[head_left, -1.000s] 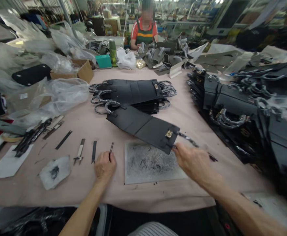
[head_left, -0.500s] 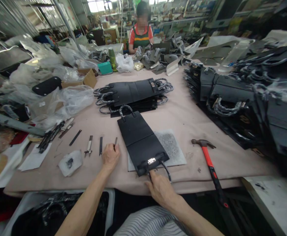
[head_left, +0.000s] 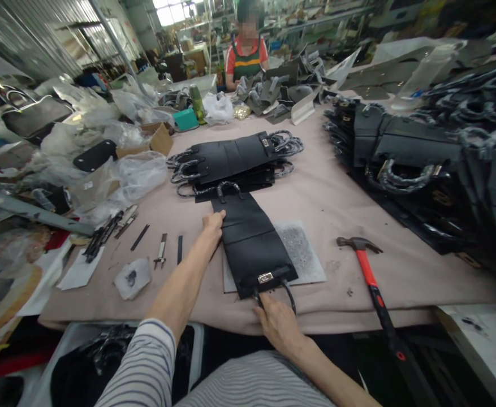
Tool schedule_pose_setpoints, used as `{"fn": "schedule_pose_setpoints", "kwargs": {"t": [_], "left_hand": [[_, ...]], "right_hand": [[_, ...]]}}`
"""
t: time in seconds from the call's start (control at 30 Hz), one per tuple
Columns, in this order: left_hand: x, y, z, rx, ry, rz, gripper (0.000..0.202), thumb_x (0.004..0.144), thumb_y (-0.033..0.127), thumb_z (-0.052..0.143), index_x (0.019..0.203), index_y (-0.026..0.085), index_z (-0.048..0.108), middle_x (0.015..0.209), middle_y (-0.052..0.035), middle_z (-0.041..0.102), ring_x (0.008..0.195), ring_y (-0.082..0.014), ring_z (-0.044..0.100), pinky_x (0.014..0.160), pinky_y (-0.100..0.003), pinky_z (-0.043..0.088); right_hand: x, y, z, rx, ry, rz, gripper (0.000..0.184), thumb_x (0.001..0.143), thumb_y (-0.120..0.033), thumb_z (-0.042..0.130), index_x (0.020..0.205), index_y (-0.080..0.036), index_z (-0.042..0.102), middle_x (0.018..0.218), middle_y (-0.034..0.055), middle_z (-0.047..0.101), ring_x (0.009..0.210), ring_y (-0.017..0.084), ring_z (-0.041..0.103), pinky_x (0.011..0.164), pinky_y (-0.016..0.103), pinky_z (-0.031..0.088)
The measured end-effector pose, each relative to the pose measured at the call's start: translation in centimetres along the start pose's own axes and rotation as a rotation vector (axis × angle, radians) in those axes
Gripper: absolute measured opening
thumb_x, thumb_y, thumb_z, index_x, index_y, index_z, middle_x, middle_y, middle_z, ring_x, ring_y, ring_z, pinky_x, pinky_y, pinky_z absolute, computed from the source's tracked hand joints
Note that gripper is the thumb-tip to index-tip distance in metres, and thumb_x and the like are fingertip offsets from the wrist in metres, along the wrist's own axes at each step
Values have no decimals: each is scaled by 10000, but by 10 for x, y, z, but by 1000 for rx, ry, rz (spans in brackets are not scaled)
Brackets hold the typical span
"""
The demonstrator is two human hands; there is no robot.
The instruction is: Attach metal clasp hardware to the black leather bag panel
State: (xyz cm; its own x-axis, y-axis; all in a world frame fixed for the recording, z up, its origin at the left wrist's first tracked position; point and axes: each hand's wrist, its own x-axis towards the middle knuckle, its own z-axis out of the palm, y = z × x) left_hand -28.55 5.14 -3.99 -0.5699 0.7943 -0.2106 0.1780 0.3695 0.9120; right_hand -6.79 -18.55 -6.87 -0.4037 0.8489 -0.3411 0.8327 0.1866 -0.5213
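A flat black handbag panel (head_left: 251,243) lies slantwise before me, with a plastic-wrapped handle at its far end and a silver clasp (head_left: 265,277) near its close end. My left hand (head_left: 214,227) pinches the panel's left edge toward the far end. At the near end, my right hand (head_left: 279,321) has its fingers closed around the dark handle (head_left: 289,295) below the clasp; the fingertips are partly hidden. Under the panel shows a speckled pale board (head_left: 301,254). A claw hammer (head_left: 366,268) with a red and black grip lies to the right of it.
More panels with wrapped handles are stacked behind (head_left: 231,158) and piled on the right (head_left: 417,147). Small metal tools (head_left: 161,251) and a plastic packet (head_left: 132,278) lie at left. Plastic bags and a cardboard box (head_left: 158,140) stand beyond. A co-worker (head_left: 246,59) sits across the table.
My left hand has left the tabletop, where it was at a small dark rod, and moved up to the panel's left edge. The panel is now slightly bent. My right hand stays by the handle.
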Motion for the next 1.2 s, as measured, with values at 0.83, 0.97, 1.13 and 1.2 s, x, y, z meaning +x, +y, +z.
{"fn": "schedule_pose_setpoints", "kwargs": {"t": [0.83,0.97,1.13,1.2], "left_hand": [[-161,-58,-42,758,-615,927,155,913,276,771,990,179,678,1046,-79,633,1002,-257,584,864,-385,521],[-164,-58,-37,985,-656,1014,96,943,246,727,927,179,660,984,-78,618,965,-268,570,808,-384,508],[-175,-48,-31,1207,-660,1169,83,967,81,559,953,134,622,963,-120,604,900,-286,576,752,-396,501],[-181,-48,-29,1268,-634,1237,115,947,43,524,974,113,611,941,-126,592,863,-292,573,707,-393,497]], "right_hand": [[19,48,-79,-146,310,-169,339,967,-156,502,1297,-147,582,1245,136,578,1114,244,574,958,368,490],[41,64,-100,-419,109,-314,195,981,-169,512,1144,-157,619,1120,101,583,1008,219,592,857,331,497],[57,62,-110,-565,-37,-524,151,980,-116,473,1032,-150,611,1019,90,585,817,179,586,693,296,455],[60,60,-111,-592,-73,-603,174,975,-91,456,1034,-139,612,999,98,587,816,183,585,684,296,448]]}}
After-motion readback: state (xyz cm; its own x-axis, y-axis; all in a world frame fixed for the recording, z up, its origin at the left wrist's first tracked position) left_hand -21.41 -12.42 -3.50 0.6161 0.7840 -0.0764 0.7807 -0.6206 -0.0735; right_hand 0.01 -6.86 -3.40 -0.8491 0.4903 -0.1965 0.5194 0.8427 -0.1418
